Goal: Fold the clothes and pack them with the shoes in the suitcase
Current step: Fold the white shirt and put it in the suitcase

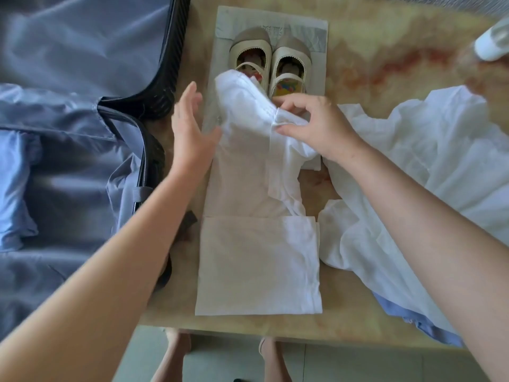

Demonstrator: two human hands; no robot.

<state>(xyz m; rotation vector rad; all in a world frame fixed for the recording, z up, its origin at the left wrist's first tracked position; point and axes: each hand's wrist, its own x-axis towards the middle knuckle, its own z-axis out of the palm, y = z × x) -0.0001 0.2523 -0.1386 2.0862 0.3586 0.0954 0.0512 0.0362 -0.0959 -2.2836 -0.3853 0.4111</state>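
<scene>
In the head view, the right hand [316, 125] pinches the far end of a thin white garment [259, 266] between thumb and fingertips at the centre of the frame. The left hand [190, 125] is released, fingers straight, at the cloth's left edge. The garment lies down the middle of the bench [385, 51], its near part already folded flat and square. The lifted end hangs over the heels of the pair of beige strap shoes [270, 64] at upper centre.

To fold well, I would bring the pinched end straight toward the near edge and line up both side edges. The flat left hand can hold the crease down and smooth out air. Keep the cloth off the shoes.

The open suitcase [82, 51] fills the left of the frame, cut off by the frame's top, left and bottom edges, so how much room it has is unclear. The heap of white clothes [440, 150] at right hides most of a blue garment [413, 318] beneath it. How many pieces are in the heap cannot be told. A white object [493, 42] at upper right is too blurred to name. Whether the left thumb touches the cloth is uncertain.
</scene>
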